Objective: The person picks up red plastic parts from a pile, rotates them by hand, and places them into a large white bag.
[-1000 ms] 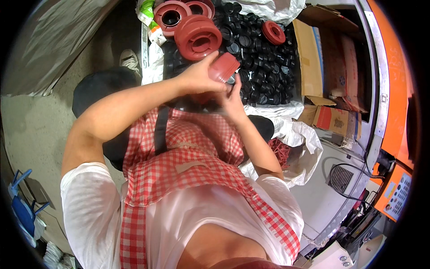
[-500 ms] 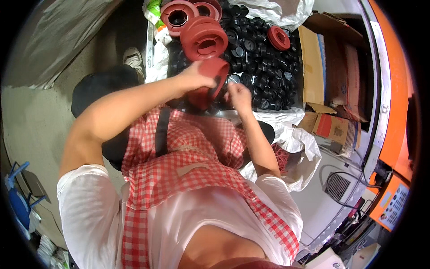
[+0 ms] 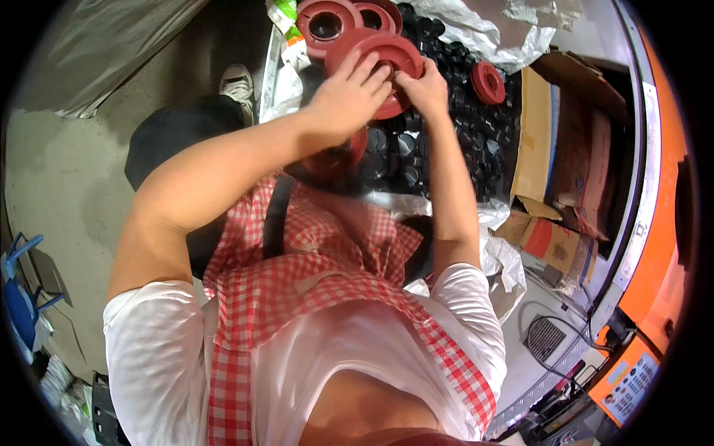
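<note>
Now both hands meet on the large red flanged ring (image 3: 383, 44), whereas half a second ago they were apart lower down, the left around a curved red piece; that brings the work onto one part, with two hands on it. The left hand (image 3: 346, 98) lays spread fingers over the ring's face, though whether they grip cannot be told; the right hand (image 3: 430, 93) pinches its edge, thumb near the central hole. The ring looks like smooth, dull plastic, wide and round with a raised rim. Beyond the left fingertips lie similar red rings (image 3: 309, 39); under the left wrist sits a red round part (image 3: 357, 150). To the right of the right fingers, a smaller red ring (image 3: 480, 77) rests on glossy black caps (image 3: 472, 134), shallow and disc-like, near crinkled white sheeting (image 3: 454, 22).
</note>
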`<state>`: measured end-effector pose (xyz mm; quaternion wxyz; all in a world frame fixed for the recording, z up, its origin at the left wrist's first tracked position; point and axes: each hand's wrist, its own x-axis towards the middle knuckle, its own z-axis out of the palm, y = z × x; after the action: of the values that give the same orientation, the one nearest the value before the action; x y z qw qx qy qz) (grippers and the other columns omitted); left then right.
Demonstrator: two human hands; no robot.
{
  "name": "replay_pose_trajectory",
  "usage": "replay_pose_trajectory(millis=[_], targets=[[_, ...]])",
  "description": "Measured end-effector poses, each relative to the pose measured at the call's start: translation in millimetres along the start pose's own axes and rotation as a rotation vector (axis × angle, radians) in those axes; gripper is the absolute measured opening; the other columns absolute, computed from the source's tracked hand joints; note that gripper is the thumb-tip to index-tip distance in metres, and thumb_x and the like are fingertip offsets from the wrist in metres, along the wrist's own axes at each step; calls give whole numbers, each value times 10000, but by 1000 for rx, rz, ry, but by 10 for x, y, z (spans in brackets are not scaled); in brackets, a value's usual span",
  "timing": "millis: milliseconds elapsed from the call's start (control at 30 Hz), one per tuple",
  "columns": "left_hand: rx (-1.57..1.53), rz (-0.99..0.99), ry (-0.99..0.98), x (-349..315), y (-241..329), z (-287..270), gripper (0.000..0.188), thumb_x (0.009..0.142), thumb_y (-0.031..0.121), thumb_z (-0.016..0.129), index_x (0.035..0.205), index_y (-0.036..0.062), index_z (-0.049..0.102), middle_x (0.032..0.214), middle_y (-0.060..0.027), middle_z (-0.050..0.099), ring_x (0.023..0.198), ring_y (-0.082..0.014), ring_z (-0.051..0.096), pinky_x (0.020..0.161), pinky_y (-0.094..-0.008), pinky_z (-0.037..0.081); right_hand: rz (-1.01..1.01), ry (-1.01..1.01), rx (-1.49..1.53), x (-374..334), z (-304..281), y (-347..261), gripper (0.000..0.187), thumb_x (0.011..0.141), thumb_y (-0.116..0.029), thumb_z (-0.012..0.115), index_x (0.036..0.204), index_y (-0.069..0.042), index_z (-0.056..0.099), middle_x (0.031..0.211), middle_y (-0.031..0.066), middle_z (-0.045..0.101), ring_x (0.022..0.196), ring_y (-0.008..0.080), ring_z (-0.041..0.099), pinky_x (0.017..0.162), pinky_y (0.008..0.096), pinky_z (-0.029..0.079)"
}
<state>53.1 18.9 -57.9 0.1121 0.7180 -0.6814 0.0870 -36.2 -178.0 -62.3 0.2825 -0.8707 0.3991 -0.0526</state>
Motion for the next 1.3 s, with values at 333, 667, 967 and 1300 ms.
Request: replay_pose_trajectory(millis=[333, 667, 967, 1300], targets=[[-952, -432, -217, 266, -78, -239, 704, 617, 290, 740, 1209, -15, 512, 1099, -184, 607, 1034, -303, 583, 916, -372, 437, 110, -121, 7, -591, 461, 1458, 500, 746, -261, 701, 1144, 3, 553, 1078, 180, 624, 997, 309, 609, 854, 381, 477], [-1423, -649, -93, 316, -43, -231, 644, 662, 245, 759, 1198, -27, 527, 1011, -110, 627, 903, -170, 603, 823, -290, 471, -52, -10, -255, -993, 1059, 1308, 315, 775, -133, 664, 1074, -61, 594, 1075, 179, 592, 1016, 351, 555, 894, 416, 438], [-2145, -703, -95, 182, 256, -263, 444, 704, 164, 727, 1093, 12, 576, 954, -74, 628, 837, -132, 598, 751, -271, 483, -87, 458, 433, -1136, 325, 63, 271, 980, -201, 461, 1105, 6, 585, 1044, 68, 618, 914, 117, 572, 837, 243, 444], [-1944, -537, -307, 87, 155, -316, 449, 727, 210, 717, 1117, 20, 598, 1009, -74, 642, 898, -133, 604, 792, -276, 477, -502, 197, 100, -1530, -168, -202, 579, 716, -42, 690, 1248, -40, 462, 1267, 156, 461, 1154, 278, 481, 946, 389, 418]])
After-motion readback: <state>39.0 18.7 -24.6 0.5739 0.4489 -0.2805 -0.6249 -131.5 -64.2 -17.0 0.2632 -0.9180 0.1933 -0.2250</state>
